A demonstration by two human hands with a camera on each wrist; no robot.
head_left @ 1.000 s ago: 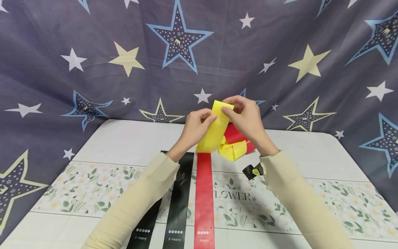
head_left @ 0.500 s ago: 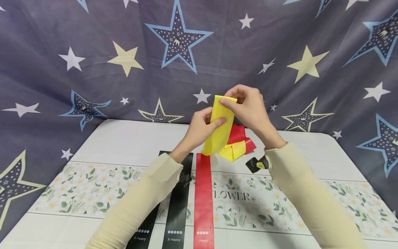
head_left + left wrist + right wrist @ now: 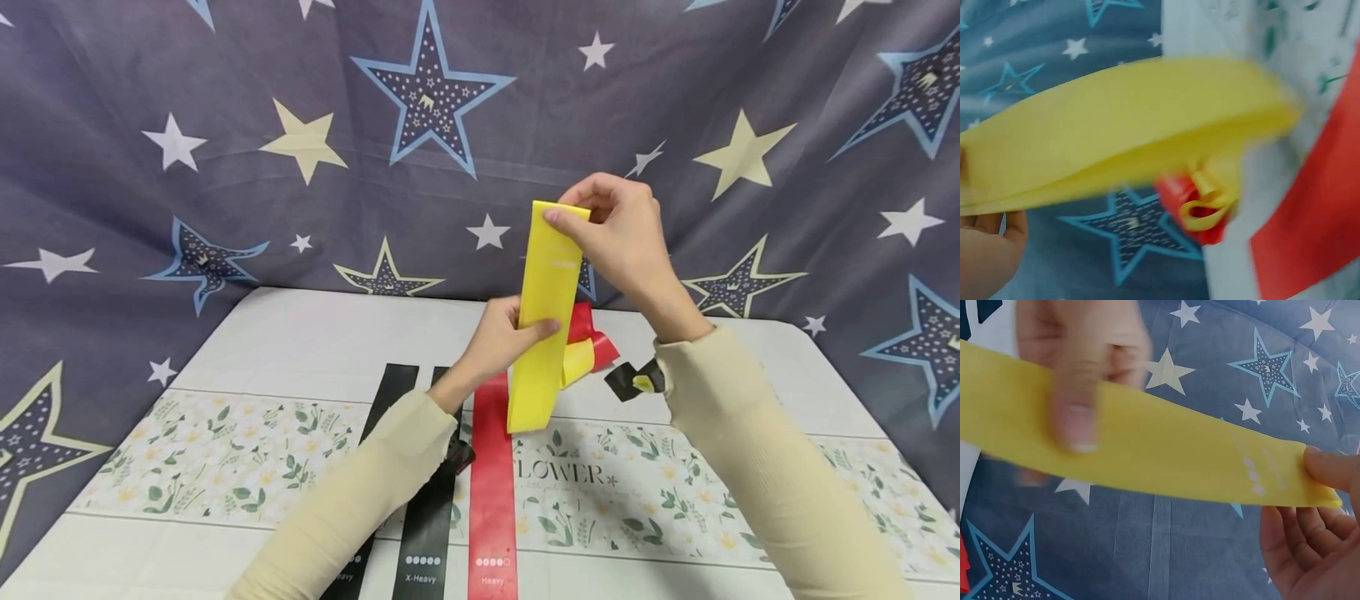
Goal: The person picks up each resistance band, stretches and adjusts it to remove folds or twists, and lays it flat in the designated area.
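Observation:
A yellow resistance loop band (image 3: pixel 542 308) hangs upright above the table, flattened into a strip with small white print near its top. My right hand (image 3: pixel 618 229) pinches its upper end, thumb in front and fingers behind. Lower down, my left hand (image 3: pixel 504 337) holds the strip's middle between thumb and fingers. The thumb lies across the front face in the right wrist view. The band's lower end hangs just over the edge of a red resistance band (image 3: pixel 492 492) lying flat and marked "Heavy". Motion blurs that lower end in the left wrist view.
Two black bands, one marked "X-Heavy" (image 3: pixel 422 533), lie left of the red one, partly under my left sleeve. Behind the yellow strip sit a crumpled red band (image 3: pixel 604 350) and yellow band (image 3: pixel 577 362). A small black-and-yellow bundle (image 3: pixel 624 382) lies near my right sleeve.
My right hand has risen and moved right with the band's top end. My left hand has slid down to the right, and the band now hangs longer and straighter.

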